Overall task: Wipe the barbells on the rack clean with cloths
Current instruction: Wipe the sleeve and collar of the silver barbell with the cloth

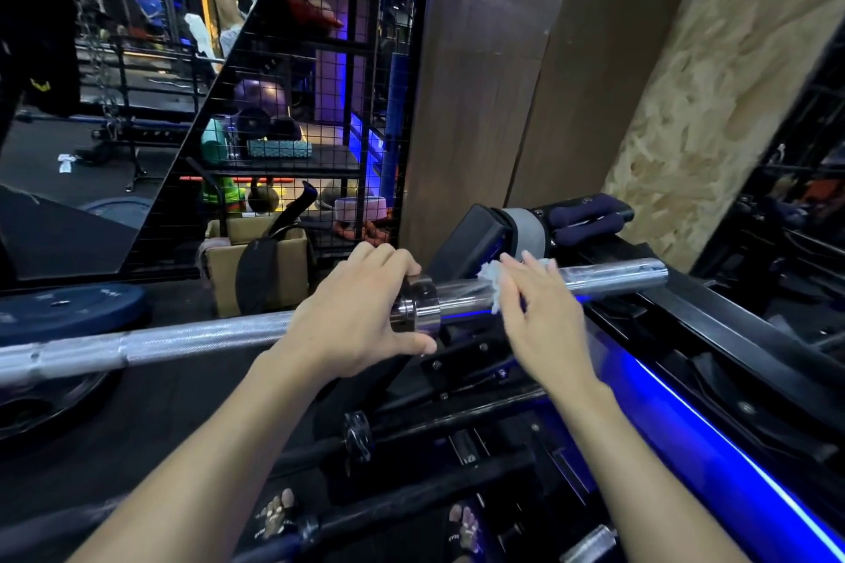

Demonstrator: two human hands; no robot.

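We are mid-wipe on the barbell [192, 341] lying across the rack [686, 325]: our left hand [361, 311] grips its collar [416, 304], our right hand [535, 320] presses a white cloth [494, 277] against the sleeve with spread fingers, and next we likely rub toward the sleeve's end.

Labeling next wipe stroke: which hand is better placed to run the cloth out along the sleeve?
Right hand: it presses the white cloth on the sleeve; left hand grips the collar.

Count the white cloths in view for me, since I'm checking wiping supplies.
2. One white cloth is pressed on the barbell sleeve under the right hand. Another white rag lies on the floor at far left. More may be hidden.
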